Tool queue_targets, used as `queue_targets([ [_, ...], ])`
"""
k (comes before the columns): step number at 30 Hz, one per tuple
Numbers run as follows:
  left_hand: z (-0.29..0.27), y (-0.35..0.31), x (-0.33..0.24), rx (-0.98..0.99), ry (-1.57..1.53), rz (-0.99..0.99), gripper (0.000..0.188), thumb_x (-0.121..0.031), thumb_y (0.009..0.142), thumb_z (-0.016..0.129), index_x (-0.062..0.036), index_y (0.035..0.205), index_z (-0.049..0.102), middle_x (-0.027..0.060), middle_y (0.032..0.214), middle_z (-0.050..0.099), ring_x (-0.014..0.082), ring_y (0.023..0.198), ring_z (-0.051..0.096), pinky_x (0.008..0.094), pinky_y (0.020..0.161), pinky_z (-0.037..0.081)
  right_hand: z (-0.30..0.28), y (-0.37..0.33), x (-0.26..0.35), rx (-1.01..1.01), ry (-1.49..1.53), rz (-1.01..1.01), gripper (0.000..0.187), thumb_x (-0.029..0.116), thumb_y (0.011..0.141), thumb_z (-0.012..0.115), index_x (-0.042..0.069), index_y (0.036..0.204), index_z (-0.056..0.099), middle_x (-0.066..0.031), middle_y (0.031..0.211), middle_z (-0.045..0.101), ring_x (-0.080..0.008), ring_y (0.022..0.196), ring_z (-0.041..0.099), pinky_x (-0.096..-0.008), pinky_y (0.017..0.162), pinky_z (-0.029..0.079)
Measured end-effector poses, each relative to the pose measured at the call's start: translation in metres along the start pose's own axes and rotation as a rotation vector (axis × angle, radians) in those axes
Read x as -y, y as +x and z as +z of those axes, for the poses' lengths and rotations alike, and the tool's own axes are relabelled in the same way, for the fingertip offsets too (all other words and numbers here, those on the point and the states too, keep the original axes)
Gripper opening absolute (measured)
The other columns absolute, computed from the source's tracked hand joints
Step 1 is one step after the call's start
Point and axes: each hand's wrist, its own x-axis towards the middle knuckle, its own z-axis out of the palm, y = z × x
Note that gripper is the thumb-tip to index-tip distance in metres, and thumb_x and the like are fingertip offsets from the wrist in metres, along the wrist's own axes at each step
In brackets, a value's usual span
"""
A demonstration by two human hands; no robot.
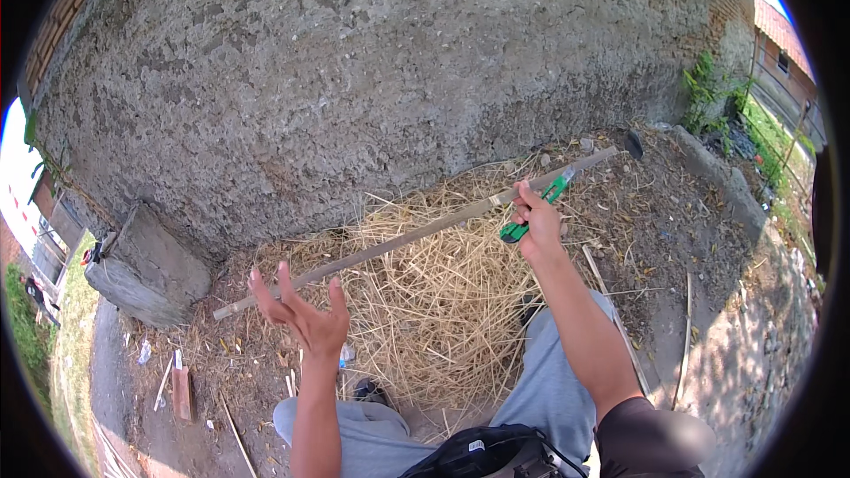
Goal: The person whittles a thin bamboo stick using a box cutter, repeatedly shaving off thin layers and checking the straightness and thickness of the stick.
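A long, thin wooden or bamboo strip (416,235) slants across the view, its left end lower and its right end near the foot of the wall. My right hand (539,228) is closed around a green utility knife (556,188) and also pinches the strip right of its middle. The knife's blade end points up and to the right, beside the strip. My left hand (305,314) is open with fingers spread, close to the strip's left part; whether the fingers touch it I cannot tell. Beneath the strip lies a heap of pale straw-like shavings (425,319), between my legs.
A rough grey wall (398,62) rises just ahead. At left stands a concrete block (150,270). Loose strips (683,336) lie on the dirt at right, and a reddish-brown piece (182,392) lies at lower left. A black bag (487,453) rests at my lap.
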Motion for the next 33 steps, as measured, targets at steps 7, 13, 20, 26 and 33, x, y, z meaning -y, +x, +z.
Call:
queue_targets([
  [7, 0.001, -0.014, -0.071, 0.202, 0.015, 0.531, 0.053, -0.034, 0.088, 0.064, -0.0046, 0.130, 0.050, 0.0197, 0.138, 0.043, 0.0351, 0.135, 0.033, 0.0549, 0.111, 0.019, 0.015, -0.052, -0.046, 0.088, -0.081, 0.232, 0.019, 0.019, 0.094, 0.063, 0.001, 0.098, 0.065, 0.0009, 0.080, 0.049, -0.0036, 0.055, 0.035, -0.0208, 0.051, 0.033],
  [13, 0.002, 0.007, -0.076, 0.513, 0.036, 0.632, 0.038, -0.019, 0.089, 0.060, 0.0017, 0.120, 0.053, 0.0118, 0.100, 0.059, 0.0255, 0.099, 0.060, 0.0379, 0.083, 0.046, 0.023, -0.068, -0.064, 0.172, -0.073, 0.316, 0.020, 0.019, 0.092, 0.067, -0.001, 0.096, 0.065, 0.0010, 0.077, 0.051, -0.0040, 0.055, 0.036, -0.0223, 0.052, 0.034],
  [20, -0.014, 0.017, -0.043, 0.645, -0.134, 0.607, 0.015, -0.010, 0.094, 0.052, 0.0009, 0.104, 0.053, 0.0089, 0.072, 0.054, 0.0219, 0.061, 0.063, 0.0380, 0.047, 0.049, 0.030, -0.081, -0.053, 0.423, -0.300, 0.345, 0.025, 0.020, 0.089, 0.070, -0.005, 0.095, 0.068, -0.0105, 0.082, 0.069, -0.0054, 0.054, 0.045, -0.0236, 0.052, 0.037],
  [26, -0.031, 0.006, -0.041, 1.168, -0.598, -0.096, 0.021, -0.015, 0.103, 0.039, -0.0016, 0.109, 0.053, 0.0076, 0.063, 0.051, 0.0172, 0.048, 0.054, 0.0312, 0.042, 0.043, 0.025, -0.090, -0.054, 0.541, -0.862, 0.011, 0.030, 0.028, 0.089, 0.069, 0.001, 0.078, 0.071, -0.0042, 0.064, 0.065, -0.0072, 0.052, 0.051, -0.0273, 0.049, 0.039],
  [33, -0.023, 0.007, -0.055, 1.509, -1.049, -1.137, 0.039, -0.036, 0.107, 0.026, -0.0062, 0.116, 0.049, -0.0022, 0.065, 0.038, 0.0052, 0.045, 0.029, 0.0233, 0.039, 0.031, 0.031, -0.093, -0.054, 0.562, -1.022, -0.032, 0.038, 0.034, 0.089, 0.068, 0.001, 0.071, 0.065, -0.0027, 0.056, 0.059, -0.0078, 0.047, 0.050, -0.0281, 0.043, 0.037],
])
